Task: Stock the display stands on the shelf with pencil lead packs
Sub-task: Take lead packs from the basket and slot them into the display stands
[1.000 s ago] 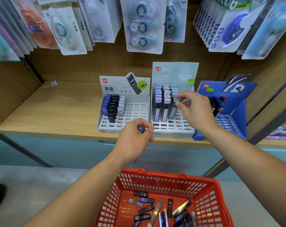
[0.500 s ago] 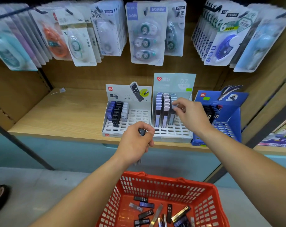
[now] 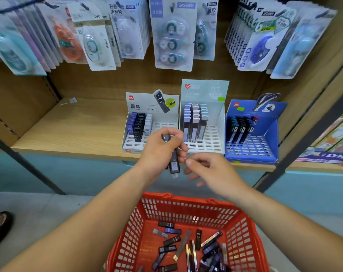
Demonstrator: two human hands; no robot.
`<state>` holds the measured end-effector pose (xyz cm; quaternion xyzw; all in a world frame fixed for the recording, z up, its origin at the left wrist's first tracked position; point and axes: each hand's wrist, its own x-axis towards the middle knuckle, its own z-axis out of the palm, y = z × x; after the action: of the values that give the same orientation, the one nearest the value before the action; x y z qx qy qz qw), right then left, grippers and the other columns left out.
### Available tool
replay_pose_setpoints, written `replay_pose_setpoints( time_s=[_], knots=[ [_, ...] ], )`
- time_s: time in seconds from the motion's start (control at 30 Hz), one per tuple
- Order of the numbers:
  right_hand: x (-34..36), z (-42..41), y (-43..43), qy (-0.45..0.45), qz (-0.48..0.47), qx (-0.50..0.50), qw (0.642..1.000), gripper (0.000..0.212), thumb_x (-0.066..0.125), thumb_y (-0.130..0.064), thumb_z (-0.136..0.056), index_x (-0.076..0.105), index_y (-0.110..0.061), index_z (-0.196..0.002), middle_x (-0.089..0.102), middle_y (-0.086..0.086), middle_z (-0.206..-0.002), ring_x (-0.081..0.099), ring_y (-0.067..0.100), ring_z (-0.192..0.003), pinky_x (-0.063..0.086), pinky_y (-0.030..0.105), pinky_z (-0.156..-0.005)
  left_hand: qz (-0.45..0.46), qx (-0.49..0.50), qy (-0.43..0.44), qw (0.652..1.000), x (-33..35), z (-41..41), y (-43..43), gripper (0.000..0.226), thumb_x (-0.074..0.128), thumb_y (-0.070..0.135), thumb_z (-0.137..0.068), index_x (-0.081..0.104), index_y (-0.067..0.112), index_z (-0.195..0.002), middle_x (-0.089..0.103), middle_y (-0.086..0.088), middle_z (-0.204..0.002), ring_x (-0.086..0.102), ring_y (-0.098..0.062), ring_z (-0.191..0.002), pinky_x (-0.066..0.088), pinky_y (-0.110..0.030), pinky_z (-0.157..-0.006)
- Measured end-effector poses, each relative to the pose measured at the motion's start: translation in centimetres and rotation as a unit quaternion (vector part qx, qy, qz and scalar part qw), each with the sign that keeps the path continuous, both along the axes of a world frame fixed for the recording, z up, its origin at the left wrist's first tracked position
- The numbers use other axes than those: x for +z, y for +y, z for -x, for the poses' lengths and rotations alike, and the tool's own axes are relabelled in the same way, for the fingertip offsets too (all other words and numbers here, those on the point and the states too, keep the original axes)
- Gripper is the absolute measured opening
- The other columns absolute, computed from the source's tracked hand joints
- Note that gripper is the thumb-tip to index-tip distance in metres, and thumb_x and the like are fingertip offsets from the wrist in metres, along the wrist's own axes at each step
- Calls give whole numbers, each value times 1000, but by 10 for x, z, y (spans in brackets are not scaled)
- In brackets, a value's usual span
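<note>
My left hand (image 3: 160,152) grips a small bundle of dark pencil lead packs (image 3: 173,160) upright in front of the shelf edge. Close to the right of the bundle is my right hand (image 3: 209,171), fingers loosely curled and holding nothing, fingertips almost touching the packs. On the wooden shelf (image 3: 78,130) stand three display stands: a white stand (image 3: 162,126) with dark and blue packs at its left, a taller pale stand (image 3: 215,118) with three rows of long packs, and a blue stand (image 3: 264,142) with dark packs. Below, a red basket (image 3: 241,228) holds several loose packs.
Blister cards of correction tape (image 3: 172,36) hang in rows above the stands. Boxes with LYRA print (image 3: 331,152) sit on the shelf to the right. A dark metal bar (image 3: 29,163) slants at the left, and a shoe (image 3: 0,224) shows on the floor.
My right hand left the pale stand and came down beside the left hand. My left hand now shows the packs more fully.
</note>
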<state>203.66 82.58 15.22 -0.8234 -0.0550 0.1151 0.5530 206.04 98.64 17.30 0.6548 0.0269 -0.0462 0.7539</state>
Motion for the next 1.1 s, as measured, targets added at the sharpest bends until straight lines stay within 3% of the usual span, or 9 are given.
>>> replay_pose_setpoints(
  time_s=[0.1, 0.27, 0.47, 0.57, 0.67, 0.77, 0.9, 1.03, 1.1],
  knots=[
    [6, 19, 12, 20, -36, -5, 999, 13, 65, -31, -96, 71, -24, -86, 77, 2, -82, 75, 17, -78, 60, 38, -70, 49, 12, -1, 999, 3, 5, -6, 5, 57, 10, -102, 60, 6, -102, 68, -9, -71, 63, -18, -58, 55, -26, -56],
    [11, 26, 10, 25, -87, -2, 996, 9, 67, -20, -95, 71, -13, -92, 77, 9, -82, 75, 25, -77, 60, 38, -75, 84, 2, -11, 996, 3, 10, -11, 8, 55, 12, -103, 61, 6, -104, 74, -14, -83, 74, -24, -76, 61, -28, -69],
    [11, 21, 4, 26, -108, -34, 993, 10, 61, -13, -99, 71, -11, -99, 76, 11, -81, 75, 23, -74, 61, 32, -72, -4, -18, 5, 1000, -4, 7, -2, 20, 56, 22, -102, 56, 4, -112, 76, -18, -95, 74, -33, -81, 62, -44, -69],
    [8, 16, 3, 33, -129, -52, 990, 10, 62, -13, -98, 70, -8, -97, 76, 11, -79, 75, 24, -74, 61, 32, -71, -73, -22, 18, 997, -9, 5, 0, 29, 55, 33, -102, 56, 7, -113, 74, -16, -100, 73, -33, -81, 63, -47, -77],
    [7, 11, 2, 39, -150, -69, 986, 11, 63, -12, -98, 70, -4, -95, 76, 14, -79, 75, 27, -74, 61, 35, -73, -109, -26, 11, 994, -12, 5, -1, 33, 55, 37, -102, 55, 5, -109, 72, -7, -87, 73, -26, -72, 62, -36, -61],
    [6, 4, -1, 44, -167, -83, 981, 10, 63, -11, -97, 69, -5, -91, 76, 12, -79, 75, 26, -74, 61, 35, -74, -163, -7, 1, 987, -14, 2, 0, 36, 55, 38, -102, 54, 4, -111, 70, -4, -77, 68, -20, -56, 44, -25, -40],
    [2, -3, -2, 48, -191, -96, 976, 10, 62, -12, -99, 69, -6, -95, 77, 11, -83, 76, 27, -80, 61, 37, -77, -153, 0, 19, 988, -16, -5, 3, 33, 63, 34, -99, 56, 3, -109, 65, 1, -65, 44, -13, -42, 33, -22, -38],
    [-1, -4, 2, 66, -196, -80, 975, 13, 58, -13, -101, 64, -2, -103, 77, 10, -88, 76, 26, -83, 61, 34, -76, -103, -9, 23, 994, -16, -5, 3, 22, 74, 25, -92, 57, 12, -88, 47, 2, -57, 35, -14, -44, 27, -24, -40],
    [-2, -5, 6, 73, -202, -76, 974, 15, 53, -15, -103, 62, -2, -102, 77, 10, -88, 76, 25, -84, 61, 34, -74, -113, -6, 22, 993, -15, -4, 5, 20, 69, 28, -96, 59, 11, -91, 48, -6, -59, 36, -17, -46, 28, -24, -40]
  ],
)
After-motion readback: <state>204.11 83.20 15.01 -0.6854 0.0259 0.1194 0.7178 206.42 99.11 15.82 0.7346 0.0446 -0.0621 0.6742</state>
